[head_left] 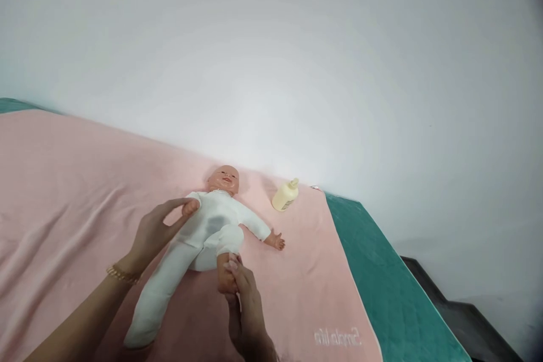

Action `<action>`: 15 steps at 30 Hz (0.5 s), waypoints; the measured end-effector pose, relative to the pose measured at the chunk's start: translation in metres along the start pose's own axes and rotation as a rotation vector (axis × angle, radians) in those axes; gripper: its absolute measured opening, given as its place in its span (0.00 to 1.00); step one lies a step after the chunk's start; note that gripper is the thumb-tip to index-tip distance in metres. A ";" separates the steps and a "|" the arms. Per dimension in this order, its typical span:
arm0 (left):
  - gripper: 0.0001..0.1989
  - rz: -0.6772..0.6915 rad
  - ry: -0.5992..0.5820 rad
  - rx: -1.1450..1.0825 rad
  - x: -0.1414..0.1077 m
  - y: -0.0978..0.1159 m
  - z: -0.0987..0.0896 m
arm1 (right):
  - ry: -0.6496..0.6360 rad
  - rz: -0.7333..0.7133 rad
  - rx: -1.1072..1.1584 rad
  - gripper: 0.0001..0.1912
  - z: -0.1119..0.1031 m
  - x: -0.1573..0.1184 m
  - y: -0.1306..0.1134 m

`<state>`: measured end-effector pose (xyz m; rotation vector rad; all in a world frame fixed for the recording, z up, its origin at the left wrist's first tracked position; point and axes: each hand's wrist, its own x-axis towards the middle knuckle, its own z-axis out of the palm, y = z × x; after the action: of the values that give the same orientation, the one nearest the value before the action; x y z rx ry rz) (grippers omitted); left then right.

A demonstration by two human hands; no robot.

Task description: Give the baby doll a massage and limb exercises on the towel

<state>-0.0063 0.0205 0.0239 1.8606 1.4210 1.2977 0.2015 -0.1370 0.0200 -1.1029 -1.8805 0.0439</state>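
Note:
A baby doll (pixel 220 212) with a bare head and a white cloth body lies on its back on a pink blanket (pixel 305 283). My left hand (pixel 159 229), with a beaded bracelet at the wrist, pinches the doll's small hand between thumb and fingers beside its chest. Lower down, my right hand (pixel 248 305) grips the doll's bare foot (pixel 224 274), and that leg is bent up at the knee. The doll's other leg stretches toward me, its foot mostly out of sight at the bottom. Its other arm lies out to the side, palm open. A greyish patch shows on the belly.
A pale yellow pump bottle (pixel 285 196) leans at a tilt near the wall, right of the doll's head. Green quilted bedding (pixel 373 254) shows along the blanket's right side. A white wall (pixel 271 68) rises behind. Dark furniture (pixel 462 311) stands at the lower right.

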 end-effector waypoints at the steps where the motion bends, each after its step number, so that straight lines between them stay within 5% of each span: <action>1: 0.14 0.099 -0.047 0.041 -0.002 0.000 0.003 | -0.017 0.004 0.013 0.25 0.000 0.004 0.002; 7: 0.11 0.477 -0.186 0.131 -0.007 -0.010 0.013 | -0.108 0.019 0.060 0.25 0.002 0.021 0.013; 15: 0.13 0.343 -0.119 0.088 -0.008 -0.013 0.004 | -0.082 0.024 0.063 0.25 0.005 0.017 0.003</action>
<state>-0.0091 0.0186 0.0084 2.2754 1.1497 1.2674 0.1966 -0.1217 0.0274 -1.0956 -1.9248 0.1630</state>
